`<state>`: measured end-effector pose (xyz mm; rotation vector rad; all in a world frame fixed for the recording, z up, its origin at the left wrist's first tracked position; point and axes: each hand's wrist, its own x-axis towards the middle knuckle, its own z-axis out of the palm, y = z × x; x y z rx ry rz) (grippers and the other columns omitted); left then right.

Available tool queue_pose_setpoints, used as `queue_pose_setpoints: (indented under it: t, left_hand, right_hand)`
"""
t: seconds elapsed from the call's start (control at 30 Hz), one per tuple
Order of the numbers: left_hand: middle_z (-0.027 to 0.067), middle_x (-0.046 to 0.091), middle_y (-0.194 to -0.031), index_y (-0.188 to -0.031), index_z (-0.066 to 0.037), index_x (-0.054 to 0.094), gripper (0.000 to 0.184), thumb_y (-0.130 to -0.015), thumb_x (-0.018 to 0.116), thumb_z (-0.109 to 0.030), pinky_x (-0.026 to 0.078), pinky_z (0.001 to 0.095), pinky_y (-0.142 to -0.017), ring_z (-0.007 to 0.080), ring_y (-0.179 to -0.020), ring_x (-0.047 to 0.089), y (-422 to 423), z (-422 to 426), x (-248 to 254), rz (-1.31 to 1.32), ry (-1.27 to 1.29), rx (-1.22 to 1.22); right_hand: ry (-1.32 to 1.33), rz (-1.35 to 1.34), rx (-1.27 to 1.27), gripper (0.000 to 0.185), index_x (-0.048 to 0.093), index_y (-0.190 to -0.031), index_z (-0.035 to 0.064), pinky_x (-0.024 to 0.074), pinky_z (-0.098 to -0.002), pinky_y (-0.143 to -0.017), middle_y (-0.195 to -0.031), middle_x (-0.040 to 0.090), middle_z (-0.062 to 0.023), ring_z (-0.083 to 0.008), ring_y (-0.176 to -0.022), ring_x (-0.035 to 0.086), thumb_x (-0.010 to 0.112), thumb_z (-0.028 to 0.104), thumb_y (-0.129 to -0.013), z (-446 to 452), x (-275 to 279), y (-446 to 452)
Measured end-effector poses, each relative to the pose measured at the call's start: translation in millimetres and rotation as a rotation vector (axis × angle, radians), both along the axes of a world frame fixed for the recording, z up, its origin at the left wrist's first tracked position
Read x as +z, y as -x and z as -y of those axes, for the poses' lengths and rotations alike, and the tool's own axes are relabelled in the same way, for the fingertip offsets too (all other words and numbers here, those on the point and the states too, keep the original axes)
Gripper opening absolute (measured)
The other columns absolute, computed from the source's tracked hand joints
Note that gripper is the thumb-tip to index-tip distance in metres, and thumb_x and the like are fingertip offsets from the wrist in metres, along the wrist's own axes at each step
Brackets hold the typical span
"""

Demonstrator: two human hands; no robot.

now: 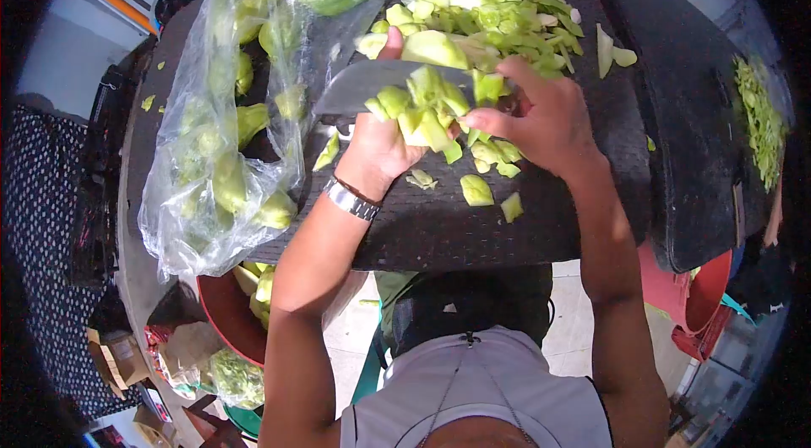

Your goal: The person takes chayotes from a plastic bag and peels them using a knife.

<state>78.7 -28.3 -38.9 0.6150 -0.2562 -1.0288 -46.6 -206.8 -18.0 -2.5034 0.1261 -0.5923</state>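
the knife is gripped by the right hand, while the pieces, likely light, crisp and slippery, are best cupped from below, as by the curled left hand.

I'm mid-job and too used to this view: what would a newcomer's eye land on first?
Probably the broad knife in the right hand, its blade crossing over the left hand mid-view, with cut green pieces bunched there. Next, the bright heap of chopped vegetable just beyond the hands on the dark tabletop. The large clear plastic bag of green vegetables on the left also stands out.
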Motion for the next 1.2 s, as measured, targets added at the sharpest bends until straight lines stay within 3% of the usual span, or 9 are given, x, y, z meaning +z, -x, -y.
queue_pose_setpoints:
  t: [0.23,0.33,0.4,0.6,0.7,0.8,0.93,1.1,1.2]
  left_hand:
    - [0.0135,0.074,-0.106,-0.121,-0.004,0.063,0.066,-0.1,0.05,-0.065,0.064,0.0363,-0.063,0.0232,-0.086,0.075,0,3,10,-0.099,0.041,-0.057]
    - [0.0145,0.073,-0.099,-0.122,-0.004,0.062,0.063,-0.101,0.05,-0.063,0.06,0.0368,-0.052,0.0274,-0.074,0.073,3,1,8,-0.025,-0.004,0.01]
    - [0.0146,0.072,-0.099,-0.121,-0.005,0.062,0.065,-0.101,0.049,-0.065,0.057,0.0365,-0.048,0.0295,-0.072,0.071,-3,0,7,0.03,0.045,-0.059]
    - [0.0116,0.072,-0.109,-0.128,-0.007,0.059,0.063,-0.106,0.039,-0.062,0.061,0.0383,-0.067,0.0261,-0.085,0.073,-1,10,8,0.071,-0.163,0.198]
    - [0.0105,0.073,-0.113,-0.13,-0.008,0.059,0.059,-0.106,0.041,-0.059,0.062,0.0386,-0.076,0.024,-0.093,0.073,-4,6,4,0.093,-0.2,0.227]
    - [0.0097,0.071,-0.114,-0.13,-0.006,0.059,0.058,-0.106,0.046,-0.057,0.06,0.0374,-0.085,0.022,-0.099,0.072,-6,8,-7,0.101,-0.153,0.294]
    - [0.0091,0.07,-0.113,-0.127,-0.006,0.061,0.049,-0.106,0.052,-0.05,0.059,0.0353,-0.087,0.0202,-0.099,0.07,-2,3,-6,0.079,-0.096,0.208]
    - [0.0088,0.073,-0.104,-0.124,-0.007,0.063,0.051,-0.106,0.048,-0.053,0.061,0.0385,-0.061,0.0209,-0.083,0.074,-3,9,-4,0.247,-0.326,0.353]
    - [0.0084,0.074,-0.1,-0.122,-0.008,0.062,0.049,-0.106,0.046,-0.052,0.06,0.0378,-0.062,0.021,-0.082,0.073,5,8,13,0.161,-0.268,0.296]
  right_hand:
    - [0.03,0.135,0.115,0.058,0.069,-0.106,0.0077,0.044,-0.0328,-0.053,-0.057,0.054,-0.0041,-0.0143,-0.052,0.054,0.088,0.051,-0.072,6,5,3]
    - [-0.038,-0.088,-0.036,0.067,0.07,-0.104,0.0097,0.0557,-0.0428,-0.062,-0.065,0.065,-0.0113,-0.0304,-0.063,0.071,0.079,0.07,-0.075,28,11,1]
    - [-0.025,-0.104,-0.148,0.063,0.069,-0.1,0.0068,0.0525,-0.0427,-0.062,-0.064,0.061,-0.0127,-0.03,-0.062,0.066,0.075,0.067,-0.082,45,6,-2]
    - [-0.221,-0.149,-0.288,0.062,0.068,-0.096,0.0027,0.0501,-0.043,-0.063,-0.071,0.064,-0.0164,-0.0297,-0.065,0.065,0.072,0.064,-0.087,34,5,-7]
    - [-0.251,-0.184,-0.274,0.051,0.067,-0.103,0.0022,0.0442,-0.0365,-0.058,-0.065,0.057,-0.008,-0.0149,-0.059,0.053,0.075,0.051,-0.091,16,5,-9]
    - [-0.265,-0.143,-0.114,0.065,0.068,-0.098,0.0013,0.0551,-0.0436,-0.067,-0.072,0.069,-0.0172,-0.0335,-0.068,0.071,0.074,0.065,-0.084,-2,0,-9]
    - [-0.098,-0.104,0.03,0.067,0.068,-0.1,0.0039,0.057,-0.0453,-0.067,-0.071,0.07,-0.0181,-0.0356,-0.07,0.073,0.077,0.067,-0.079,-16,-1,-4]
    - [-0.1,-0.258,-0.276,0.077,0.07,-0.109,0.0028,0.0552,-0.0489,-0.08,-0.087,0.073,-0.0212,-0.0394,-0.088,0.073,0.065,0.076,-0.084,20,0,-13]
    - [-0.175,-0.294,-0.36,0.075,0.07,-0.109,0.003,0.0544,-0.0486,-0.081,-0.089,0.073,-0.0218,-0.0403,-0.09,0.072,0.062,0.074,-0.087,36,0,-13]
